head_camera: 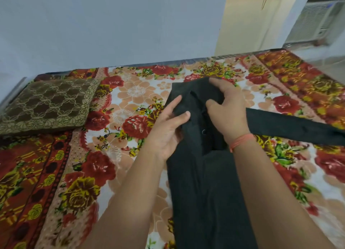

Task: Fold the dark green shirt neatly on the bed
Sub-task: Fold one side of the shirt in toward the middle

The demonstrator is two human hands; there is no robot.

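Dark green shirt [205, 183] lies narrow on the bed [130, 99]. My left hand [168, 127] rests on it with straight fingers; my right hand [227, 108] grips the collar [197, 92]. Next, I think, the sleeve [289, 127] must fold in.

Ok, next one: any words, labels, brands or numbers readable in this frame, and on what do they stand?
No text can be read anywhere.
The cooler unit has a small bluish mark near its top, too blurred to read.
The dark green shirt, floral bedsheet and brown cushion show no lettering.
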